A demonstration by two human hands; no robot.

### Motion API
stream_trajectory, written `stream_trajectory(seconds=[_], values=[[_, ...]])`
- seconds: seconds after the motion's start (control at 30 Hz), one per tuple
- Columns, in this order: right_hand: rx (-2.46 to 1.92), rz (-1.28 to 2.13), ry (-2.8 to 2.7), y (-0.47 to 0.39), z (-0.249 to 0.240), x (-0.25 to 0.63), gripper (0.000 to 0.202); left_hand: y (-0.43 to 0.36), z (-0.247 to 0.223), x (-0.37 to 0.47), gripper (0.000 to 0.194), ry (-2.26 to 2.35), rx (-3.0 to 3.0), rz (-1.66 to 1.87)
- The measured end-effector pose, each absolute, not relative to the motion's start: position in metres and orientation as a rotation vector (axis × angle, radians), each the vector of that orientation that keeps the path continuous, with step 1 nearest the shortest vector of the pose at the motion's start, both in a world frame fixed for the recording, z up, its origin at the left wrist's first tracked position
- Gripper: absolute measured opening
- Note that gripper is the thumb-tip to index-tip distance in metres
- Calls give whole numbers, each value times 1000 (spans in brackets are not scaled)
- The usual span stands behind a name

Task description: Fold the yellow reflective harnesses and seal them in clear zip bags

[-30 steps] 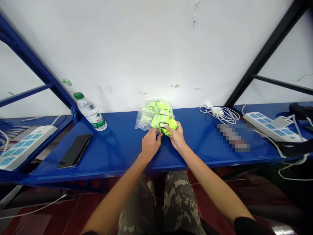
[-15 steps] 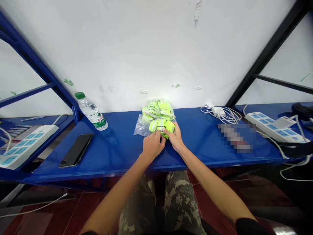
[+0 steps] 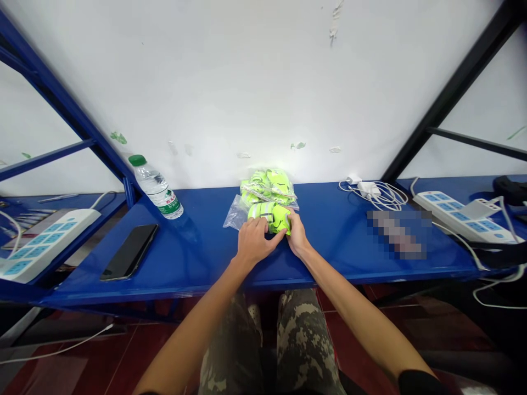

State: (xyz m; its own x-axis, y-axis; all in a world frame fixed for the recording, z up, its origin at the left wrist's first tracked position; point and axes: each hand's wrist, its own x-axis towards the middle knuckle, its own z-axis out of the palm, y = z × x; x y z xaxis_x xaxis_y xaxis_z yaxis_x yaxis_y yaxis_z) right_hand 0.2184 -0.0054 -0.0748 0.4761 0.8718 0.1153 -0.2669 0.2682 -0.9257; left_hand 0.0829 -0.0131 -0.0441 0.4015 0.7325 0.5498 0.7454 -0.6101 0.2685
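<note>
A folded neon-yellow reflective vest [image 3: 276, 215] with silvery bands lies on the blue table between both hands. My left hand [image 3: 256, 239] grips its near left side, the thumb stretched along the front edge. Around the right end of the bundle, my right hand [image 3: 297, 233] is closed, thumb toward me. Just behind it, a clear plastic bag [image 3: 269, 185] with more of the same yellow fabric lies near the wall. A flap of clear plastic [image 3: 235, 214] sticks out to the left of the bundle.
On the left are a water bottle [image 3: 160, 192] and a black phone [image 3: 129, 252]. A white charger with coiled cable [image 3: 373, 190] lies at the back right, near a blurred-out object [image 3: 397, 233]. Power strips [image 3: 49, 241] sit on both sides. The wall [image 3: 263, 82] rises behind the table.
My left hand has shifted from pinching at the bundle's front to lying over its left side. My right thumb has moved from the front of the vest to its right end.
</note>
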Motion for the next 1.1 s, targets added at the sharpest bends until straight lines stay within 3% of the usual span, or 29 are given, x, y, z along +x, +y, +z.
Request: stream_trajectory(seconds=[0.2,0.47,0.63,0.83,1.1], values=[[-818,1146,-713,-14,-64,214,28,-15,-45,87,48,-1329,-2520,-1242],[-781,1347,-684,-23,-51,211,25,-13,-49,86,75,-1161,-2870,-994],[-820,1341,-684,-20,-56,212,16,-7,-55,84,72,-1075,-2816,-1072],[-833,1266,-869,-15,-72,213,22,-2,-63,84,58,-1055,-2707,-1117],[-778,1316,-870,-20,-69,210,32,-11,-51,84,75,-1122,-2702,-894]])
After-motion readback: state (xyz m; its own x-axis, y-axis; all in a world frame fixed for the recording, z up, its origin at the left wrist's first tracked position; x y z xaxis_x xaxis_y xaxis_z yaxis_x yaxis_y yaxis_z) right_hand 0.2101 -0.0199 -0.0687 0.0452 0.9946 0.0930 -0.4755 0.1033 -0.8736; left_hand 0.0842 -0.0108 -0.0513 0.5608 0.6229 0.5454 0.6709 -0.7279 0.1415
